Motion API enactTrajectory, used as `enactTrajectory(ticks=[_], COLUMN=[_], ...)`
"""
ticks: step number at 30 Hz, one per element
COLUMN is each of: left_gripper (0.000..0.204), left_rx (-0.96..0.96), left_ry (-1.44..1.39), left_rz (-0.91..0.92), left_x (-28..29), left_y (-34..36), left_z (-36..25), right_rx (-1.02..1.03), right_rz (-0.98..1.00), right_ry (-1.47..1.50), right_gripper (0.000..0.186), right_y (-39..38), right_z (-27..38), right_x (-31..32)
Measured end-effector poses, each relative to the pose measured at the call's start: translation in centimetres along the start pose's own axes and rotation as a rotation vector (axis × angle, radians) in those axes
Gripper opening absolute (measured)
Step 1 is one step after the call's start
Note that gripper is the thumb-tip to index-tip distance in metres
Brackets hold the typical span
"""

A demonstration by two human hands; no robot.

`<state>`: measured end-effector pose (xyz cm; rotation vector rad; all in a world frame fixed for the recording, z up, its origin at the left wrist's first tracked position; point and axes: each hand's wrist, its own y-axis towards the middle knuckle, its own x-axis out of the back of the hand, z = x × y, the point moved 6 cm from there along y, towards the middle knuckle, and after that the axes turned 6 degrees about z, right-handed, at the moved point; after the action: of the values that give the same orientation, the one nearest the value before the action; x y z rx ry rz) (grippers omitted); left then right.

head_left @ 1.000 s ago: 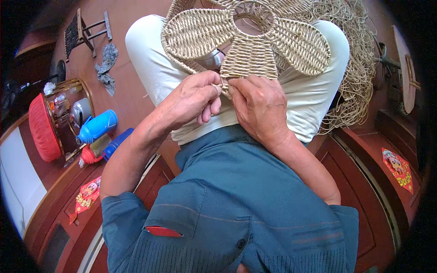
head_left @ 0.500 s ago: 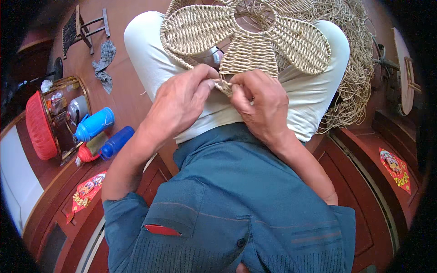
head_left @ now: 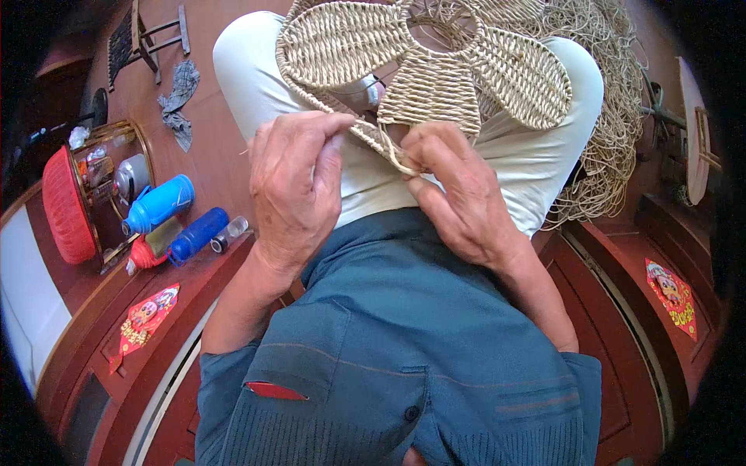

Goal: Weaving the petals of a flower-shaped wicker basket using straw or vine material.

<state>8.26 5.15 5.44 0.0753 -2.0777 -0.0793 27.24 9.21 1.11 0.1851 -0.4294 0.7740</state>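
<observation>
A flower-shaped piece of woven straw (head_left: 342, 46), with petals around a round centre hole, rests across my knees. A wrapped straw rim (head_left: 318, 101) curves from its left side down toward my hands. My right hand (head_left: 462, 186) pinches a loop of straw cord (head_left: 394, 155) at the near end of that rim, below the middle petal. My left hand (head_left: 299, 175) is curled just left of the rim, its index fingertip close to it. Whatever lies inside the left fingers is hidden.
A large heap of loose straw cord (head_left: 602, 132) lies at my right. On the left stand a blue thermos (head_left: 161, 203), a dark blue bottle (head_left: 198, 235), a small clear bottle (head_left: 230, 233) and a rack with a red cover (head_left: 68, 203). A wooden stool (head_left: 148, 46) is farther off.
My left hand has drawn back left, away from my right hand. The right hand has turned slightly and keeps its pinch; more cord and rim now show between them.
</observation>
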Motion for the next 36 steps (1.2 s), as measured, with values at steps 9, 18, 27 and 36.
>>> enactTrajectory(ticks=[9,18,27,36], left_gripper=[0.019,0.013,0.015,0.022], left_rx=[-0.052,0.218,-0.052,-0.278], left_ry=[-0.254,-0.256,-0.1,-0.111], left_rz=[0.067,0.263,0.143,0.065], left_x=[-3.6,-5.9,-5.5,-6.0], left_y=[-0.2,-0.2,0.4,0.4], left_z=[-0.1,-0.7,-1.8,-3.2], right_rx=[-0.319,-0.322,-0.375,-0.408], right_rz=[-0.046,-0.156,-0.189,-0.461], right_ry=[0.842,0.773,0.815,0.788], right_gripper=[0.027,0.028,0.028,0.028], right_y=[-1.4,-2.0,-2.9,-3.4], right_z=[-3.3,-4.1,-5.3,-6.9], right_x=[-0.3,0.5,0.8,5.9])
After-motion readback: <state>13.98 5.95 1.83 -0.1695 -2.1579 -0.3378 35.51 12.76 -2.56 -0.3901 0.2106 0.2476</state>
